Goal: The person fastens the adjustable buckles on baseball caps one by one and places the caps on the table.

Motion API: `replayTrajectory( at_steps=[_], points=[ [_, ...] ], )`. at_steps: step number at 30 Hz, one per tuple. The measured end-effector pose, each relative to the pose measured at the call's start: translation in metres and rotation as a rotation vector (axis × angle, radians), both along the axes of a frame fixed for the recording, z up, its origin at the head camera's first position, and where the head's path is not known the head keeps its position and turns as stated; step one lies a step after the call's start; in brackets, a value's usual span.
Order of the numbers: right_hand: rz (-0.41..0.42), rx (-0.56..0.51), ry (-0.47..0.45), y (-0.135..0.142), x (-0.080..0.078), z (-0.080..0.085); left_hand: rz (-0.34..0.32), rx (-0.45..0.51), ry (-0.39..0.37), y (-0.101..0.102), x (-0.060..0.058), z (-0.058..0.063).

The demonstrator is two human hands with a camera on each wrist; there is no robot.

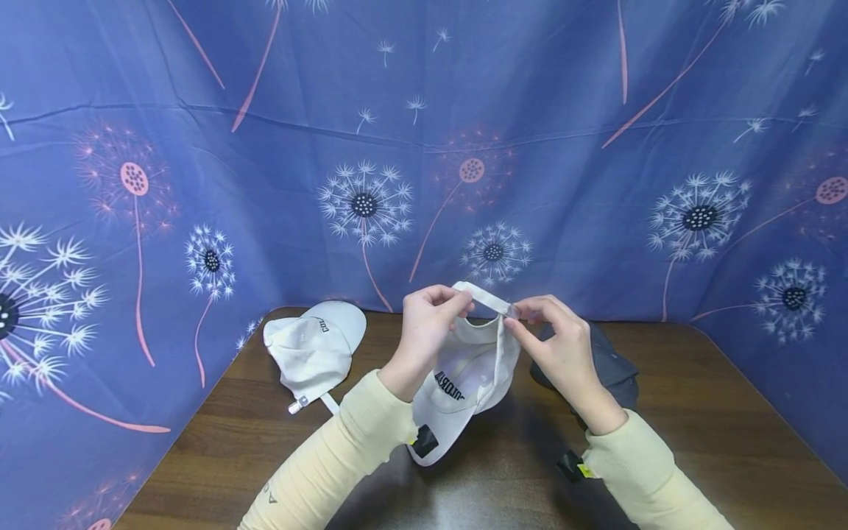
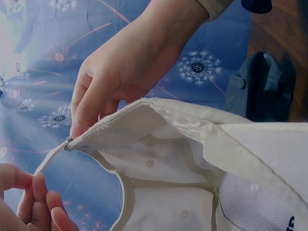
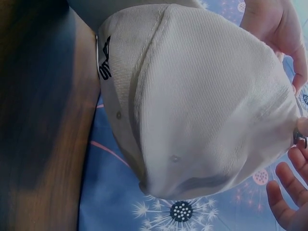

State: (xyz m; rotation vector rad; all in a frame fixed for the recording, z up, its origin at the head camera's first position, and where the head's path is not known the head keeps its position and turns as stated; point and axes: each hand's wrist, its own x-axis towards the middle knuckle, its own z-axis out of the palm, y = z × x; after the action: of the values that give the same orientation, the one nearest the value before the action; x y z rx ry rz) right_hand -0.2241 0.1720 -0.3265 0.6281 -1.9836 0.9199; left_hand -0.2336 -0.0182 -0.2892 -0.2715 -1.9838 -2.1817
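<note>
Between my two hands hangs a white baseball cap (image 1: 457, 383), brim down, with dark lettering on its front. My left hand (image 1: 430, 324) pinches the free part of its back strap (image 1: 486, 298) between thumb and fingers. With thumb and fingertips, my right hand (image 1: 559, 338) grips the strap's other end at a small metal buckle (image 2: 70, 140). The left wrist view looks into the cap's inside (image 2: 163, 159), with its seams and sweatband. Its ribbed outer crown (image 3: 207, 96) fills much of the right wrist view.
A second white cap (image 1: 311, 350) lies at the left of the wooden table (image 1: 702, 427), its strap and metal clasp (image 1: 298, 404) towards me. A dark cap (image 1: 612, 364) sits behind my right hand. Blue dandelion-print cloth (image 1: 424, 147) hangs behind and beside the table.
</note>
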Motion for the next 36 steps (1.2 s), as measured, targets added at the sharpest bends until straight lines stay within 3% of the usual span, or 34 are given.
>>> replayTrajectory(
  at_steps=[15,26,36],
  points=[
    [0.021,-0.007,-0.022,-0.002,0.001,0.000,0.014,0.002,-0.023,0.003,0.000,-0.002],
    [0.041,-0.068,0.068,-0.002,-0.002,-0.004,0.020,0.017,-0.040,0.006,0.000,-0.008],
    [0.036,-0.082,0.068,-0.002,-0.003,-0.005,0.009,0.027,-0.030,0.011,0.000,-0.012]
  ],
)
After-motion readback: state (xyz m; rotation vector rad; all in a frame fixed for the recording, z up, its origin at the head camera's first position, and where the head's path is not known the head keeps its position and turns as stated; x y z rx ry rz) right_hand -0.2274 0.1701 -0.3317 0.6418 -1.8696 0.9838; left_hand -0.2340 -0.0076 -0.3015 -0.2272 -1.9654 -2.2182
